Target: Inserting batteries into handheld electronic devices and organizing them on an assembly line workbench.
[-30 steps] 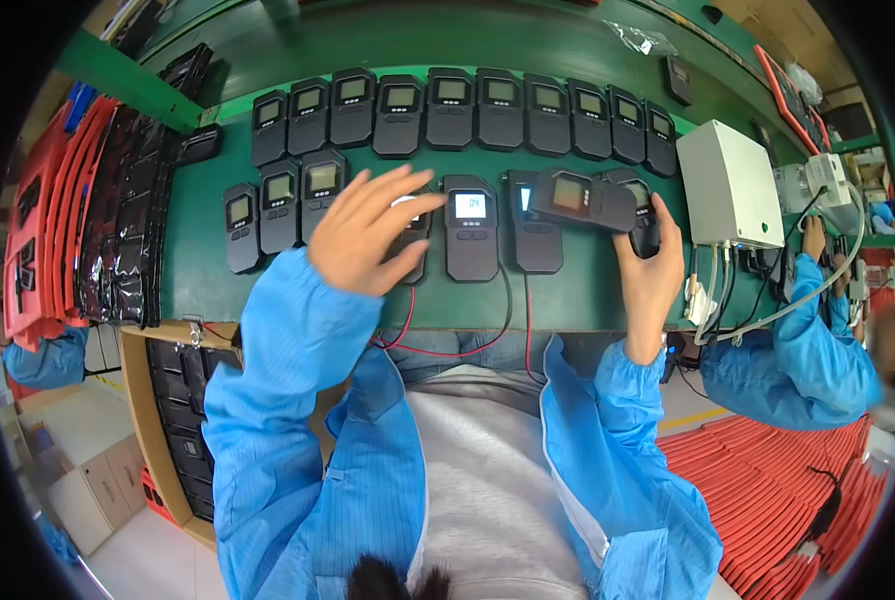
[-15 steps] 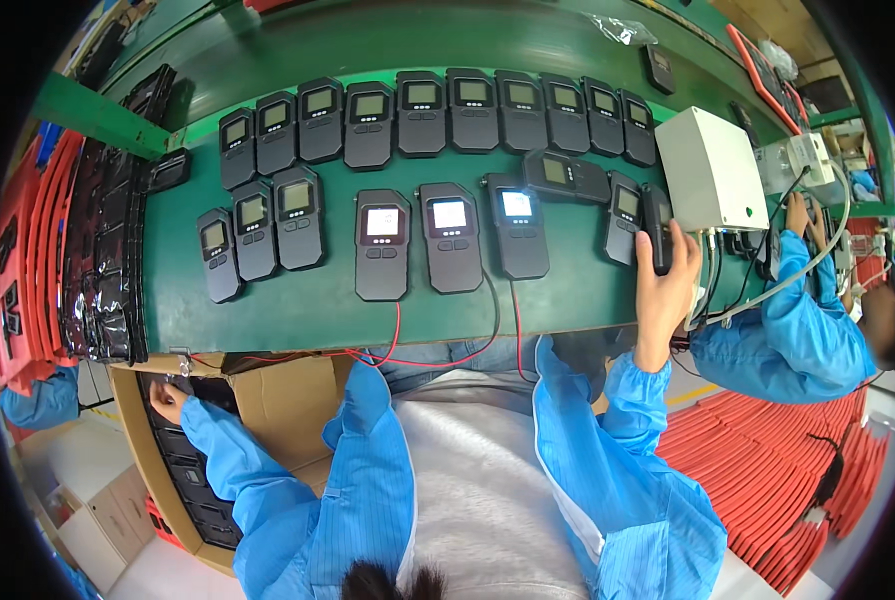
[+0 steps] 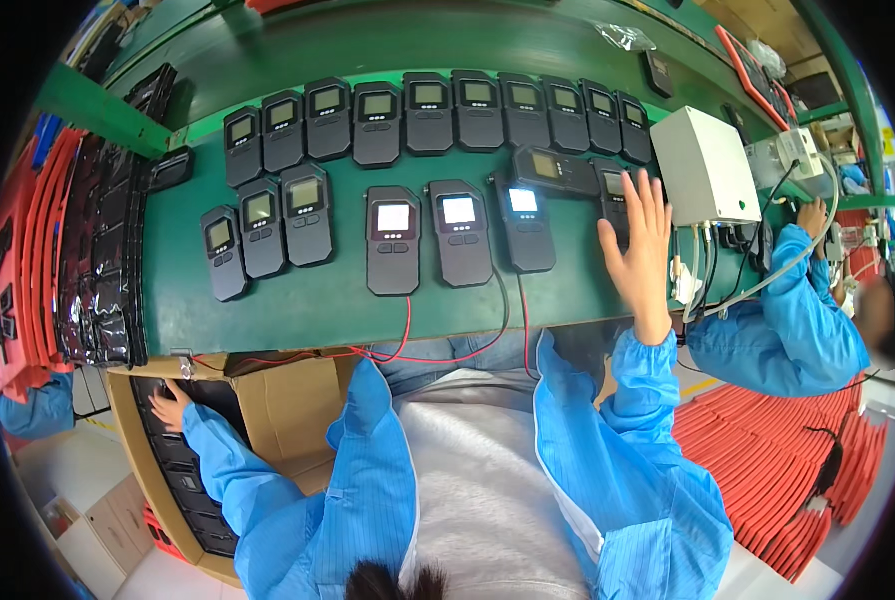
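Note:
My right hand (image 3: 640, 262) is raised at the right end of the green bench, fingers stretched and spread. It partly covers a black handheld meter (image 3: 613, 190); whatever else lies behind the palm is hidden. Beside it a meter lies sideways (image 3: 558, 170), touching the top of a lit meter (image 3: 526, 225). Two more lit meters (image 3: 394, 240) (image 3: 460, 235) stand left of that one, with cables at their lower ends. Down at the left, my left hand (image 3: 172, 408) reaches into a cardboard box (image 3: 128, 440), fingers apart over black cases (image 3: 183, 480).
A row of several unlit meters (image 3: 378, 125) runs along the back, with more (image 3: 263, 228) at the left. A white metal box (image 3: 706, 165) with cables stands right. Red trays (image 3: 768, 470) are stacked below; black plastic-wrapped stacks (image 3: 103, 250) stand left. Another person's blue sleeve (image 3: 778, 310) is at right.
My right hand has opened; the upright meter it gripped is no longer visible. My left hand's fingers have spread inside the box. The view has shifted slightly.

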### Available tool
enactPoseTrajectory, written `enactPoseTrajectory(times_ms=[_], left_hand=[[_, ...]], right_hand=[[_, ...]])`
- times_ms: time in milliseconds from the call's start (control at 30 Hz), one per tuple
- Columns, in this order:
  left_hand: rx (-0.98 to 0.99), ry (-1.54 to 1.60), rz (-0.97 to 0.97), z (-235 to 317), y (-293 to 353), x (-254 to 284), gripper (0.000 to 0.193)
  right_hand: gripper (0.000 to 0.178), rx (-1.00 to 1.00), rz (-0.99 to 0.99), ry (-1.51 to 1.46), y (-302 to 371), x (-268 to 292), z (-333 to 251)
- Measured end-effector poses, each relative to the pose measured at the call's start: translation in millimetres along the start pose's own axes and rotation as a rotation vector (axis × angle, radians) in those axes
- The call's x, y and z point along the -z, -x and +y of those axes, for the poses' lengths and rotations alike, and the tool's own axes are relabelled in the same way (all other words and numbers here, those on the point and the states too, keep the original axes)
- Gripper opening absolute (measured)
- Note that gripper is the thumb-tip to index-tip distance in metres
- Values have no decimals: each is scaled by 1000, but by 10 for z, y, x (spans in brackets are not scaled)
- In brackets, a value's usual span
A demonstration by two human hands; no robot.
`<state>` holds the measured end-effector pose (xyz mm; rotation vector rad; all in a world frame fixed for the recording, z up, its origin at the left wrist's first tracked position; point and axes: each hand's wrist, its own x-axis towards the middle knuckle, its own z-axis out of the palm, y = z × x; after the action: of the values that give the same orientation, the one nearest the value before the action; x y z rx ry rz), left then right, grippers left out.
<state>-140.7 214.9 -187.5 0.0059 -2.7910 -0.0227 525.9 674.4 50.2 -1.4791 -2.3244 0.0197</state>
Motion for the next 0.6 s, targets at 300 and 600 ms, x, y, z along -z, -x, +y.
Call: enactPoseTrajectory(times_ms=[300, 600], left_hand=[[-273, 394, 153, -168, -199, -231, 54], [348, -44, 40, -757, 163, 3, 58]], right_hand=[[53, -46, -238, -62, -208, 35, -443], [39, -143, 363, 152, -46, -388, -473]])
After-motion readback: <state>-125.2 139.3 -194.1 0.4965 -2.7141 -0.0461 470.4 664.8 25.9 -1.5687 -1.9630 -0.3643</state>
